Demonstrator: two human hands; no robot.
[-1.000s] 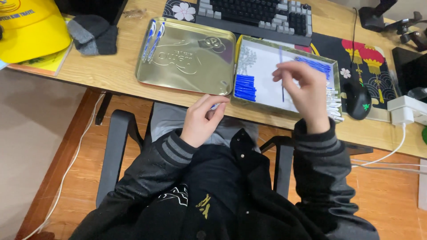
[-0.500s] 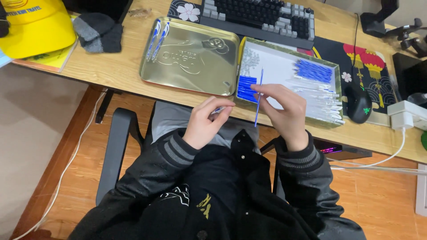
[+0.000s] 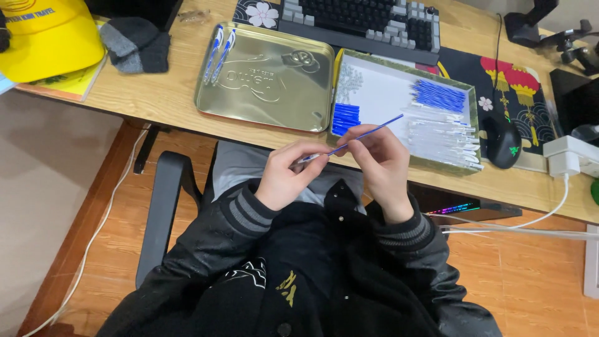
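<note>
Left hand (image 3: 284, 181) pinches clear pen barrel (image 3: 310, 158); right hand (image 3: 379, 163) pinches blue refill (image 3: 368, 131), tip at barrel mouth, between both hands. Risk: thin refill misses, bends, drops to lap.

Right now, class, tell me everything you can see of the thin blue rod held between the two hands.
The thin blue rod is a slim, straight stick, plastic by its look, like a pen refill. It slants up to the right, its free end above the open box of similar blue and white parts. The right hand pinches its middle; the left hand holds the lower end, where a pale, clear-looking piece meets it. How the two join cannot be made out. It is held in the air in front of the desk edge.
</note>
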